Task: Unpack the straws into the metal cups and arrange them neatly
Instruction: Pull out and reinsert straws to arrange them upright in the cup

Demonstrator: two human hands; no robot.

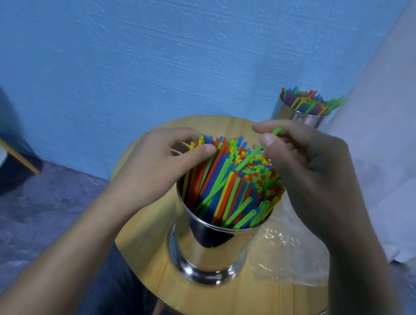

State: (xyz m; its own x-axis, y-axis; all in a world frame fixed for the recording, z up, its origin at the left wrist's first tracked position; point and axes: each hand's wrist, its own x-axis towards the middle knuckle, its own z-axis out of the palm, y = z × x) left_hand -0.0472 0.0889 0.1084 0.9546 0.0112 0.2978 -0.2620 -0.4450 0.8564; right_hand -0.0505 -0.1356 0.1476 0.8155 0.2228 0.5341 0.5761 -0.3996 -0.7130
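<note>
Pinches a green straw (251,155) in the right grip (312,169) over the near cup (208,240); clasps bunched straws (221,182) with the left grip (164,162).

Blue rough-textured wall (163,35) at 12 o'clock. Grey mottled floor (14,213) at 8. White cloth (399,127) at 3. Round wooden bench (211,300) at 6.

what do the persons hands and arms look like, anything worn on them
The left hand and right hand are bare, with no gloves, rings, watch or bracelets showing. The forearms are uncovered too, with no sleeves in view. The fingernails are short and unpainted.
</note>
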